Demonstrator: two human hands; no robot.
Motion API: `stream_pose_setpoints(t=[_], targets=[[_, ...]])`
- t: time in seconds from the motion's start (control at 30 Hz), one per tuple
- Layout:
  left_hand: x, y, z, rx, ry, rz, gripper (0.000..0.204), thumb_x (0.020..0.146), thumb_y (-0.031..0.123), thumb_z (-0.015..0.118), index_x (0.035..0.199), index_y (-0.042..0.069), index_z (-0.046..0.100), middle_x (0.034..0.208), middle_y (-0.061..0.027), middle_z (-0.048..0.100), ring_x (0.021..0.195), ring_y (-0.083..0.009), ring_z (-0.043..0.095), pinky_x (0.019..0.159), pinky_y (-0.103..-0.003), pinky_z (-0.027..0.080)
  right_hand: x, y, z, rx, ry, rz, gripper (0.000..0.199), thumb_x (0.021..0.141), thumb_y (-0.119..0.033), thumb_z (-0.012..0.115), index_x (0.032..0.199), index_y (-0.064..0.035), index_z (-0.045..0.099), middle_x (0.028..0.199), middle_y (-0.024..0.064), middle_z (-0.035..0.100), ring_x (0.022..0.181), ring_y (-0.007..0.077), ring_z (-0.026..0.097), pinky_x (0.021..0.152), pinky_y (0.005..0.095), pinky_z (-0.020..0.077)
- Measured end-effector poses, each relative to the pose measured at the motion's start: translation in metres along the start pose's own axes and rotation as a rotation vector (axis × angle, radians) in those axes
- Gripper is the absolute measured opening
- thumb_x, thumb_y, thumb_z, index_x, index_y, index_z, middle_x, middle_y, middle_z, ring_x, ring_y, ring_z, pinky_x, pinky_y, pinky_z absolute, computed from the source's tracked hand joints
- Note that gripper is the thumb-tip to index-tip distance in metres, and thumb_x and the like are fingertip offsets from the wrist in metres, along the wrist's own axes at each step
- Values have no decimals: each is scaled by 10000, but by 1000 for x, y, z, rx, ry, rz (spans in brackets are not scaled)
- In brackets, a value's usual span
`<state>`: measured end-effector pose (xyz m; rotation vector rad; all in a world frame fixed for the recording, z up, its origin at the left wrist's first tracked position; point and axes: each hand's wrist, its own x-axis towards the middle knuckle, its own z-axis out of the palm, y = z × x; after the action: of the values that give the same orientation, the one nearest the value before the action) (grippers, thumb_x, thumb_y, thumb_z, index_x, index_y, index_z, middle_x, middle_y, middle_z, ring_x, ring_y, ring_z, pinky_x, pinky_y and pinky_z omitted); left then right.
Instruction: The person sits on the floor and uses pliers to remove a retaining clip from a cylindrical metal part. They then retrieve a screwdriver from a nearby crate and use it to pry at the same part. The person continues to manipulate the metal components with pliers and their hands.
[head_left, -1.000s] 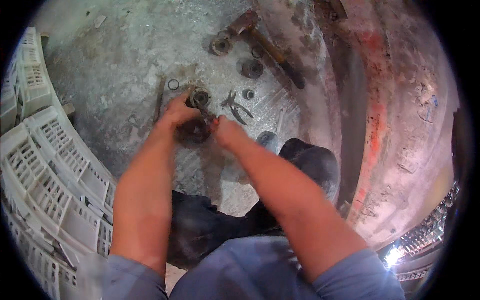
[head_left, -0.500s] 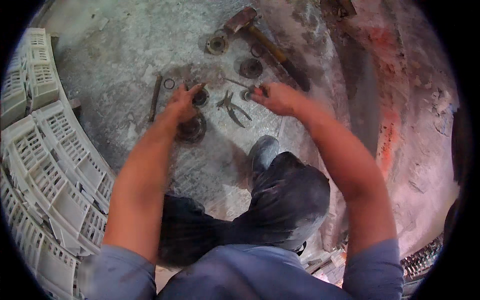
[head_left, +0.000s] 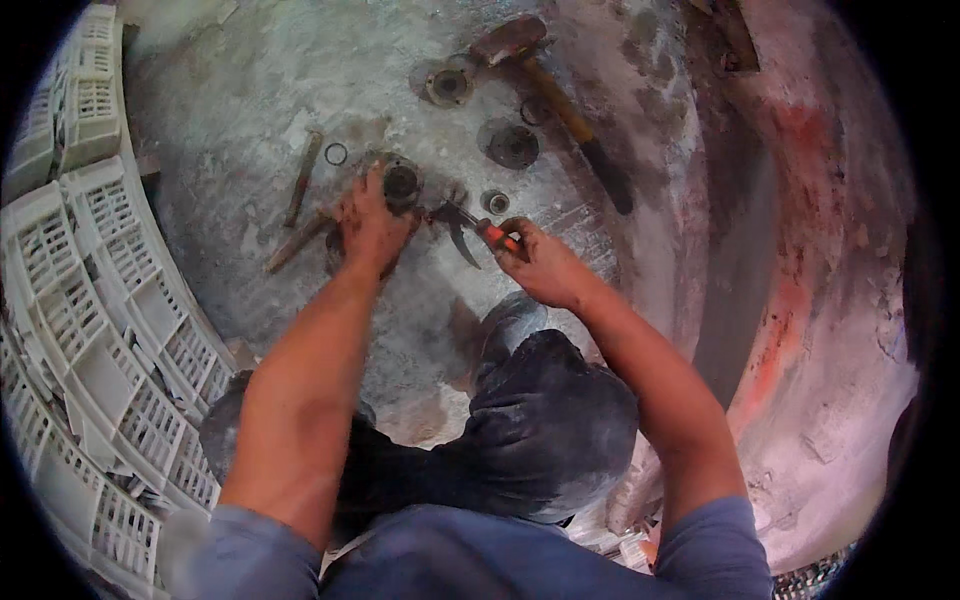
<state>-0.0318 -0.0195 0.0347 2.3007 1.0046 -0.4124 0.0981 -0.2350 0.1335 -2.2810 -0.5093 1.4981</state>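
Observation:
My left hand [head_left: 368, 228] is curled at the left and near side of a dark round metal part [head_left: 402, 184], its fingers against the rim. A brown wooden handle [head_left: 298, 243] sticks out to the left from beside this hand; its other end is hidden. My right hand [head_left: 545, 262] is closed around the orange-red handle of a screwdriver [head_left: 498, 238], which points left toward the round part. Its tip is hard to make out over the dark pliers [head_left: 464, 243] lying open on the floor. A small metal ring-shaped part [head_left: 495, 202] lies just beyond the screwdriver.
A sledgehammer [head_left: 560, 105] lies at the far right beside a flanged part [head_left: 449, 86] and a dark disc [head_left: 513, 147]. A short rod [head_left: 303, 180] and a thin ring [head_left: 336, 153] lie at the left. White slatted crates [head_left: 110, 290] line the left side.
My right hand has drawn nearer and left, bringing the screwdriver over the pliers and uncovering the small ring-shaped part. My left hand has shifted against the round part. The wooden handle now shows leftward.

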Motion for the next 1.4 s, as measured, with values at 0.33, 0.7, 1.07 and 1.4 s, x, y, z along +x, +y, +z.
stream_pose_setpoints(t=[0.33, 0.7, 1.07, 1.4], targets=[[3, -6, 23, -85, 73, -80, 823, 690, 335, 806, 1422, 187, 459, 1276, -146, 570, 1219, -376, 488, 1082, -537, 276, -1, -28, 5, -329, 239, -239, 528, 884, -287, 608, 1366, -106, 489, 1077, 202, 639, 971, 417, 631, 839, 480, 511], [3, 1, 5, -138, 85, -66, 823, 697, 420, 828, 1410, 199, 481, 1249, -162, 571, 1193, -359, 508, 1048, -500, 292, 3, -77, -11, -669, 249, -310, 383, 870, -208, 602, 1253, -218, 606, 957, 175, 623, 804, 375, 657, 680, 478, 536], [8, -8, 0, -128, -33, -2, 758, 758, 392, 778, 1425, 232, 455, 1254, -166, 562, 1210, -369, 505, 1019, -517, 309, 22, -132, -24, -1035, 149, -470, 344, 850, -83, 544, 1162, -176, 656, 798, 153, 647, 768, 331, 676, 652, 442, 537], [5, -7, -3, -174, -29, -14, 757, 768, 387, 779, 1430, 241, 444, 1230, -157, 582, 1225, -364, 483, 1011, -521, 302, 50, -201, -26, -1311, -67, -508, 145, 815, -139, 628, 877, -71, 740, 879, 122, 719, 834, 292, 713, 687, 411, 560]])
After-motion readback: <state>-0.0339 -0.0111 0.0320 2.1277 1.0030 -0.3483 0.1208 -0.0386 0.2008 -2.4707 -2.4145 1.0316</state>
